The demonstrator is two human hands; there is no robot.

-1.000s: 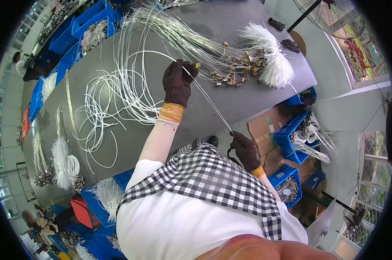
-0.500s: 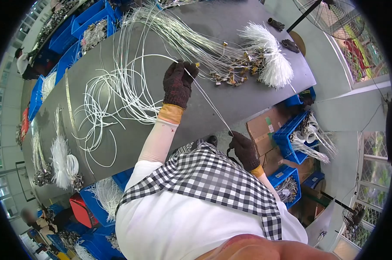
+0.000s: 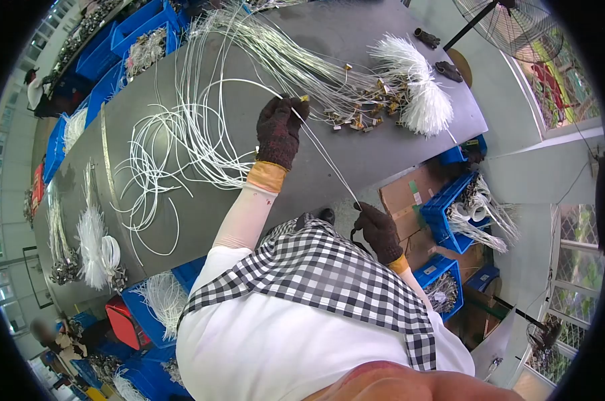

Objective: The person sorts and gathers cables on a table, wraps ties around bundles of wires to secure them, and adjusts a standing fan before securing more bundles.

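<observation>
My left hand [image 3: 279,132] is slightly farther right in the frame; the person [image 3: 35,91] at upper left now appears higher.

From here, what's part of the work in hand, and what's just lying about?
In use:
- left hand and right hand
- white cable held between them
- probably the loose white loops and wire bundle on the table

Apparently just there:
- dark crumpled items at the table corner
- cardboard
- red chair

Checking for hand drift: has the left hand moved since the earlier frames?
Yes, slightly: the left hand has shifted rightwards in view, a bit closer to the bristly white bundle lying on the table.
</observation>
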